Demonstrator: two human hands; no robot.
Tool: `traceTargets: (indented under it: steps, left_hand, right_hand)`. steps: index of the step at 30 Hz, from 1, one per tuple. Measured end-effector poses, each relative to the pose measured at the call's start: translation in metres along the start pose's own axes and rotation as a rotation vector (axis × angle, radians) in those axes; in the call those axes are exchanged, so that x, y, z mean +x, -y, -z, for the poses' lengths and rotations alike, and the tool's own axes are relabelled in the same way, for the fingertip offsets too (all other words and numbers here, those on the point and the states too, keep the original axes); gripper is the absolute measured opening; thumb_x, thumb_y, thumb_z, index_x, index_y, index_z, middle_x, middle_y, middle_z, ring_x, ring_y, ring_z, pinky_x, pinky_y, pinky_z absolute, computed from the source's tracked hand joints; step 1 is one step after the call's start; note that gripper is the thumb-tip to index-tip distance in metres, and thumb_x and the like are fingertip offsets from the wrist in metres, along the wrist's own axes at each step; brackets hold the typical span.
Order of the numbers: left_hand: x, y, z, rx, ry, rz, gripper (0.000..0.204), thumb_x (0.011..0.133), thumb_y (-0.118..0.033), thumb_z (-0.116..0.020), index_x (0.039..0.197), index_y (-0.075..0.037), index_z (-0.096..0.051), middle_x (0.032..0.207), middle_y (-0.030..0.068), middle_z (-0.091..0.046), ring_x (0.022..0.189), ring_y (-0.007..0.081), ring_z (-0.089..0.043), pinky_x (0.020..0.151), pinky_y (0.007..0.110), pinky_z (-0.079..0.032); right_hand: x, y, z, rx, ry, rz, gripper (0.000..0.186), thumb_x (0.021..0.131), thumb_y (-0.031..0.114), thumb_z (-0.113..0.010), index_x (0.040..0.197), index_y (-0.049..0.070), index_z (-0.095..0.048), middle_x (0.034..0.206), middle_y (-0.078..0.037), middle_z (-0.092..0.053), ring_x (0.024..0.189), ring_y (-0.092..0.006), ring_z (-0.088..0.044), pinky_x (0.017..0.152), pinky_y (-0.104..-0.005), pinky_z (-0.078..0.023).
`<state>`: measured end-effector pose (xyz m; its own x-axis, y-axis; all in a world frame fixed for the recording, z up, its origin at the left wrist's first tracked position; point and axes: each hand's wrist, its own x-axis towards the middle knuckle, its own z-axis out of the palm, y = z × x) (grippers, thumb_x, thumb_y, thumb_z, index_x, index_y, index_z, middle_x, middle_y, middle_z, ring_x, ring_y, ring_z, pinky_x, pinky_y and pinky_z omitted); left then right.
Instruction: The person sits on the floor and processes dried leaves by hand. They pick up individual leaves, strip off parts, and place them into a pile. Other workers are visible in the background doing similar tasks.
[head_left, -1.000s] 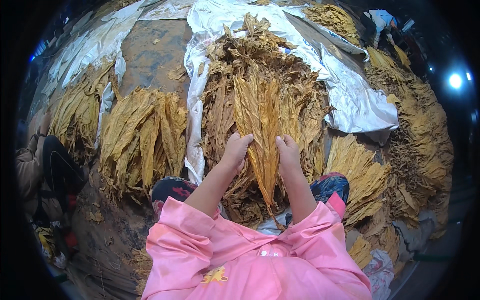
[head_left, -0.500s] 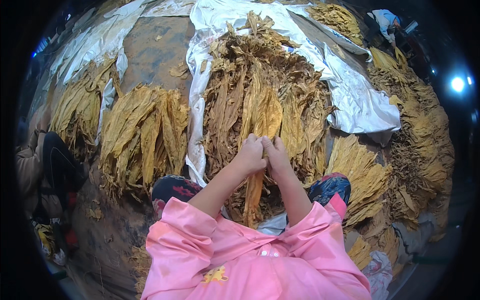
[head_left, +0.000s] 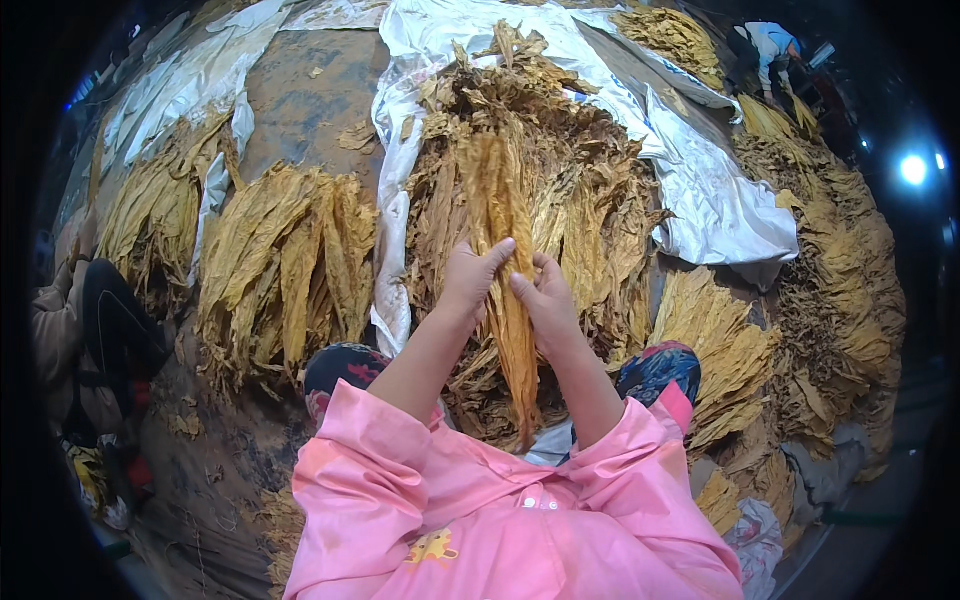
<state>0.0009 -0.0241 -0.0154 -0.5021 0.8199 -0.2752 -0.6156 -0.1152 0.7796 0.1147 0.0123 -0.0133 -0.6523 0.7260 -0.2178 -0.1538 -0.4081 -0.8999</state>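
Observation:
A long, dried tobacco leaf [head_left: 510, 335] hangs between my hands, yellow-brown and wrinkled, its narrow end pointing down toward my lap. My left hand [head_left: 472, 277] grips its left edge, thumb laid across the front. On the other edge my right hand [head_left: 547, 302] holds it with bent fingers, thumb pressed on the leaf. The upper part of the leaf reaches out over a big heap of brown tobacco leaves [head_left: 600, 200] right in front of me. Fingers behind the leaf are partly hidden.
Yellow leaf bundles [head_left: 290, 265] lie to the left, another bundle [head_left: 710, 350] by my right knee. White plastic sheeting [head_left: 715, 205] edges the heap. A long leaf pile [head_left: 830, 290] runs down the right side. One person [head_left: 772, 55] bends at the far right; another [head_left: 110, 320] sits at left.
My hands, pressed together before, have moved apart to either side of the leaf. The leaf has swung slightly, its upper part further left and its lower end further right.

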Motion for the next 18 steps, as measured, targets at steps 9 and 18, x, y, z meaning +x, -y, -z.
traceTargets:
  steps: [9,18]
  left_hand:
    - [0.019,-0.004,0.014,-0.228,-0.147,-0.051,0.033,0.079,-0.006,-0.059,0.108,0.003,-0.047,0.099,0.0110,-0.057,0.085,0.0193,-0.056,0.076,0.030,-0.046]
    - [0.015,-0.021,0.016,-0.241,-0.171,-0.086,0.023,0.079,-0.008,-0.060,0.099,0.002,-0.053,0.089,0.0097,-0.059,0.075,0.0179,-0.059,0.069,0.029,-0.049]
  right_hand:
    - [-0.060,0.002,0.012,-0.324,0.178,-0.390,0.024,0.086,0.015,-0.051,0.104,0.000,-0.047,0.078,-0.005,-0.057,0.065,-0.0114,-0.057,0.061,-0.0223,-0.048]
    - [-0.076,0.007,0.027,-0.252,0.260,-0.401,0.014,0.088,0.017,-0.049,0.093,0.004,-0.049,0.074,-0.002,-0.055,0.058,-0.0061,-0.051,0.052,-0.0186,-0.043]
